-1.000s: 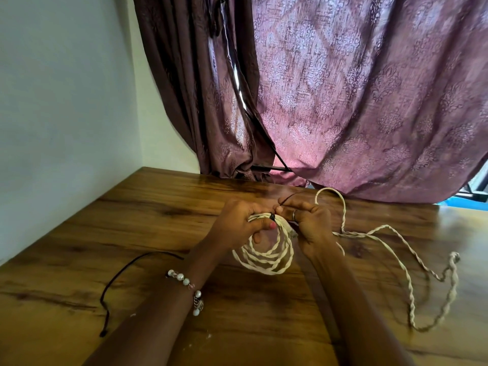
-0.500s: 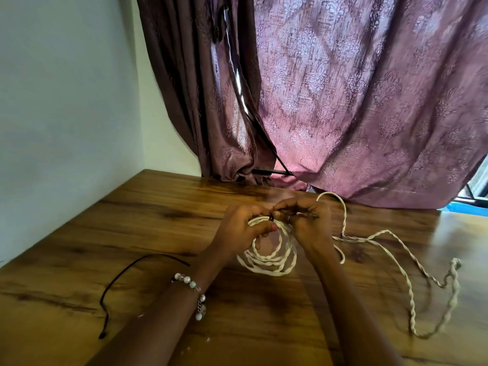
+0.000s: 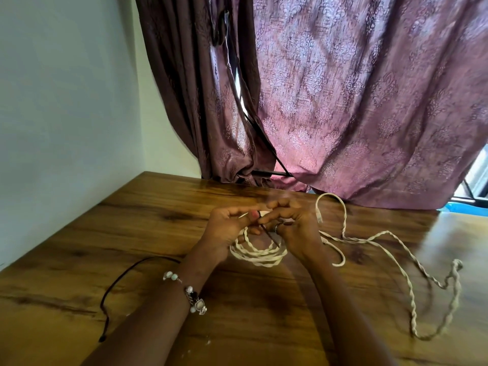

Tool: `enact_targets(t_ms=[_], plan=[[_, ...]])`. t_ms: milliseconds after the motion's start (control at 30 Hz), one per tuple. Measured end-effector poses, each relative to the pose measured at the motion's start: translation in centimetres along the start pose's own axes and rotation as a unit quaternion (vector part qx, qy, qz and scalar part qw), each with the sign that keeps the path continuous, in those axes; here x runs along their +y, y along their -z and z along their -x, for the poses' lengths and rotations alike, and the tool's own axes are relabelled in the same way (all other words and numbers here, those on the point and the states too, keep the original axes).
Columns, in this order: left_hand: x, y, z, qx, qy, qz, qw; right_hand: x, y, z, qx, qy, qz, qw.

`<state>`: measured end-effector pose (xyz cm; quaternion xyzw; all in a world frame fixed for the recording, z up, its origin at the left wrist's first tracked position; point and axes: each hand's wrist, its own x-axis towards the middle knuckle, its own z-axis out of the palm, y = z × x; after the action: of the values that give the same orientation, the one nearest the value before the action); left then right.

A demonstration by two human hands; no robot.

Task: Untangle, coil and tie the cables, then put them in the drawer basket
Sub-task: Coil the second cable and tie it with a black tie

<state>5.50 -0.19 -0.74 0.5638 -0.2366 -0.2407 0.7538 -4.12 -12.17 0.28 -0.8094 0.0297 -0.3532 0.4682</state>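
At the frame's centre the left hand (image 3: 229, 228) pinches the white coil (image 3: 257, 253) over the counter (image 3: 148, 233) while the right hand (image 3: 293, 228) grips a thin black tie (image 3: 270, 235); cinch it snugly before easing either grip.

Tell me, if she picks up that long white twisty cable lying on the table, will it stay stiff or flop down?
Probably flop. The white cable lies in loose wavy bends across the table, so it looks soft. The part already coiled between her left hand and right hand bends into small loops easily. It likely won't roll, but loose ends may dangle and snag.
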Motion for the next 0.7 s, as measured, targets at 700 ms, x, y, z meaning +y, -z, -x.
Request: enact_targets(t_ms=[700], plan=[[-0.1,-0.2,-0.3,-0.042,-0.209,-0.192,0.958,1.1,1.3,0.6,-0.045,-0.341,-0.415,0.842]])
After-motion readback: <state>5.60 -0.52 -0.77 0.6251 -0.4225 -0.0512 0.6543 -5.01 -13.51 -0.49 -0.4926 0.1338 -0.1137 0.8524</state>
